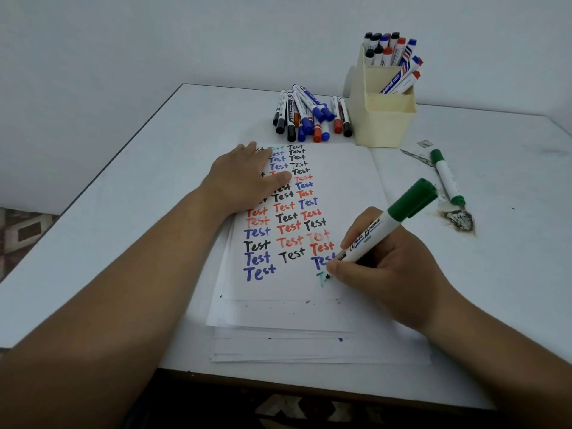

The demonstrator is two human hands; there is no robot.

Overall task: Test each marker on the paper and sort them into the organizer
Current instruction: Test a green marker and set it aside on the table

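My right hand (390,267) grips a green whiteboard marker (376,230), its cap stuck on the back end and its tip on the paper (349,187), where a green "T" has been drawn at the foot of the third column. Rows of "Test" in black, blue, red and green fill the sheet. My left hand (244,178) lies flat on the paper's upper left, fingers straight. A pile of capped markers (309,114) lies beyond the paper. The cream organizer (382,119) at the back right holds several markers in its rear compartments.
A second green marker (447,176) lies on the white table (123,212) right of the paper, near a dark burnt-looking spot (458,219). More sheets are stacked under the top one. The table's left edge runs diagonally; the wall stands behind.
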